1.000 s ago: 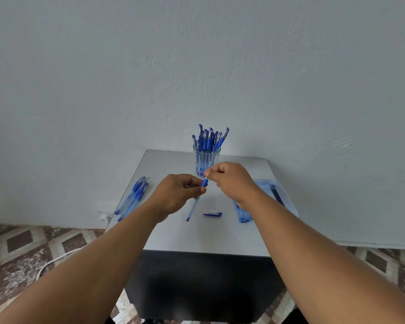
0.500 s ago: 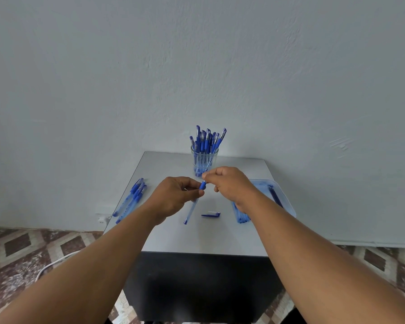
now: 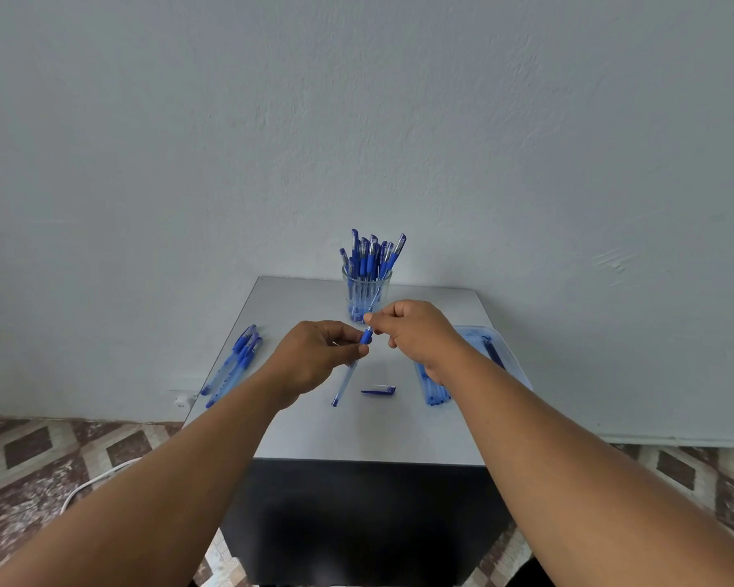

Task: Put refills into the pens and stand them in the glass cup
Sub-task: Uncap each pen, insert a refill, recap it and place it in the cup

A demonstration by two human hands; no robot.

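Soft, even, cool daylight fills the scene, with no hard shadows and no glare. The wall [image 3: 357,120] reads pale blue-grey. The bench [image 3: 357,434] top is bright, its near front face dark. Wide-angle distortion stretches the forearms at the near corners. Focus is fairly sharp throughout.

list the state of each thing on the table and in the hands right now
clear blue pen barrel: held tilted above the table by left hand
thin refill: pinched by right hand, partly inside the barrel
glass cup: upright, full of pens
blue pen cap: off, lying flat
loose blue pens: lying at the table's left edge
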